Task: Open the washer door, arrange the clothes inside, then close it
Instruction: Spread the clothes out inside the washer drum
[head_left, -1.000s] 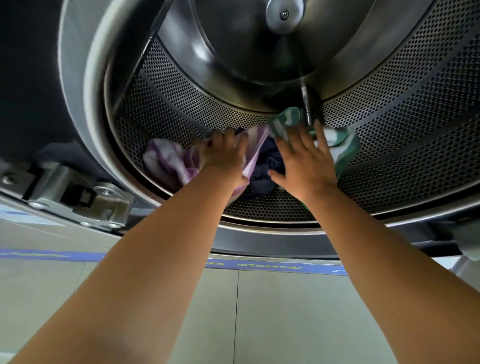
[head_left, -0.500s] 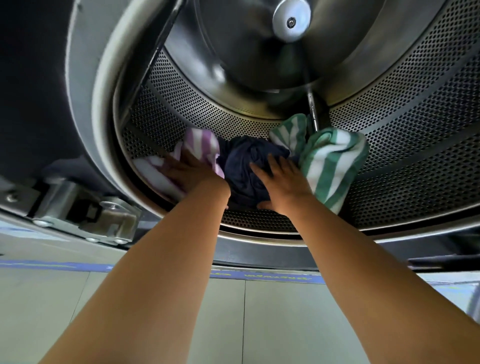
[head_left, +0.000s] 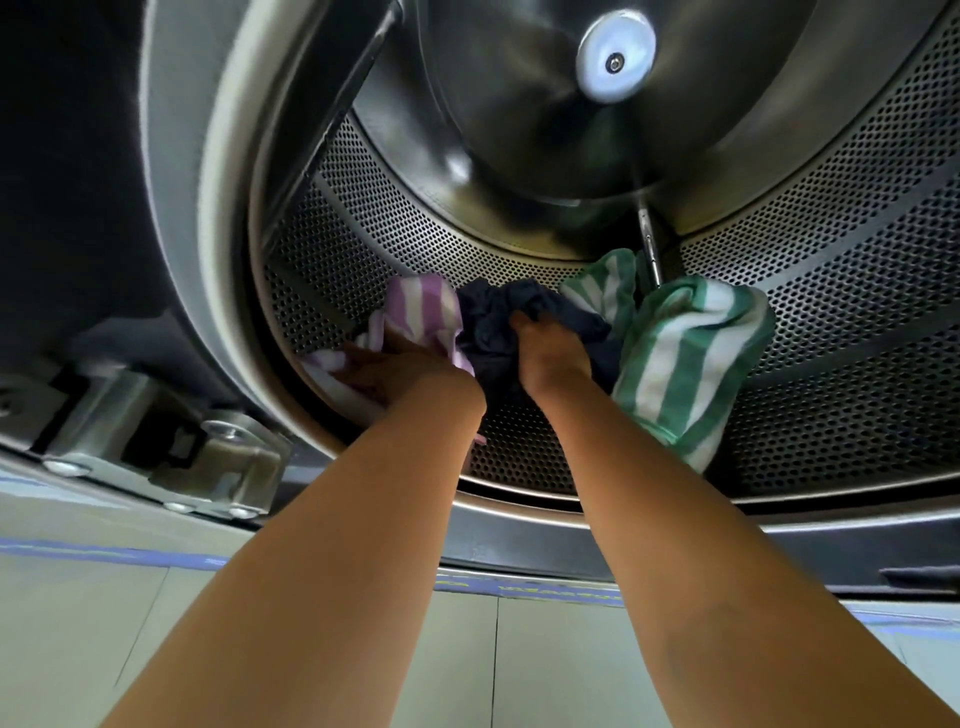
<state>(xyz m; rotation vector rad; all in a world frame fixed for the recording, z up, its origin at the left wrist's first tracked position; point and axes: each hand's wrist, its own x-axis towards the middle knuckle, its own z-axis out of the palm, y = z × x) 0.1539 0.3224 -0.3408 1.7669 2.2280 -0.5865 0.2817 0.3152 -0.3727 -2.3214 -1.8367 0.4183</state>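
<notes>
Deep inside perforated drum (head_left: 831, 291): left hand (head_left: 395, 371) clutching purple-striped cloth (head_left: 415, 312), right hand (head_left: 545, 358), fingers buried in dark garment (head_left: 498, 317), probably bunching load away from opening; green-striped towel (head_left: 685, 358) right.

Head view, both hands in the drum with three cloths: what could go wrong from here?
1. The purple striped cloth under the left hand lies against the drum's front rim; left there, it might catch in the door.
2. The green striped cloth hangs toward the opening and might slide forward.
3. The right hand presses the dark garment, so it may stay bunched.
</notes>
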